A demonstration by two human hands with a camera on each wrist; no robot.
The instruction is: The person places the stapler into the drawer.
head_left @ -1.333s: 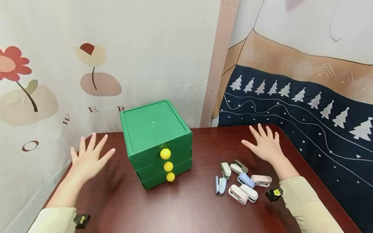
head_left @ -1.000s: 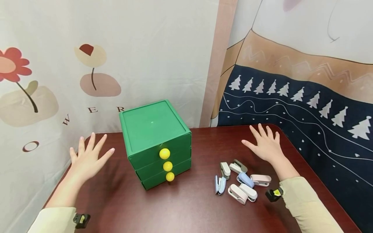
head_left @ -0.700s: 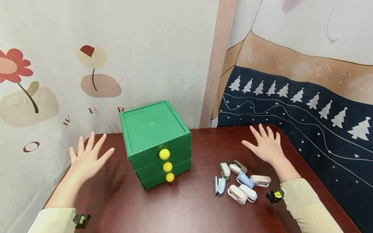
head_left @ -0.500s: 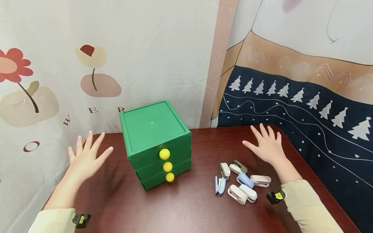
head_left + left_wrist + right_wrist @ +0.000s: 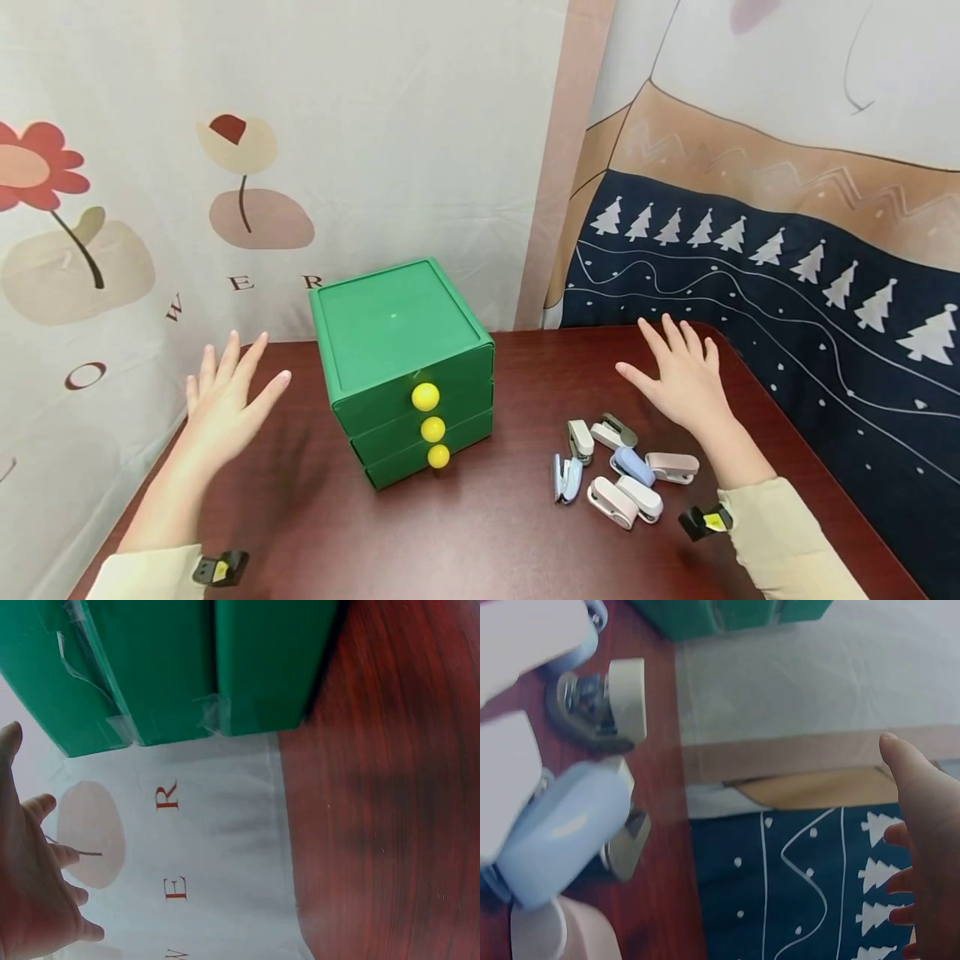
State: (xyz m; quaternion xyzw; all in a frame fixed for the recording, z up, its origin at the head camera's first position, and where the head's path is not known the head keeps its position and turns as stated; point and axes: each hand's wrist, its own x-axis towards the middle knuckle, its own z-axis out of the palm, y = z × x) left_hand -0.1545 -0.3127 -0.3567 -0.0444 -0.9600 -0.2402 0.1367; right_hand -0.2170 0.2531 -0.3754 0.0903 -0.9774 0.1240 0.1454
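Observation:
A green three-drawer box [image 5: 397, 367] with yellow ball knobs [image 5: 426, 397] stands on the dark red table [image 5: 487, 533]; its side [image 5: 180, 667] fills the top of the left wrist view. My left hand [image 5: 228, 400] hovers left of the box, fingers spread and holding nothing. My right hand [image 5: 675, 375] is raised with straight fingers just behind a cluster of several small staplers [image 5: 622, 467], touching none. The right wrist view shows the staplers [image 5: 555, 817] close up and my hand [image 5: 930, 825] at the right edge.
Printed cloth backdrops hang close behind the table: a flower print [image 5: 150, 208] on the left, a navy tree pattern [image 5: 787, 267] on the right. Bare tabletop lies in front of the box and the staplers.
Both hands have lifted slightly off the table. My left hand tilted up and drifted a little toward the box; my right hand edged slightly left. Box and staplers have not moved.

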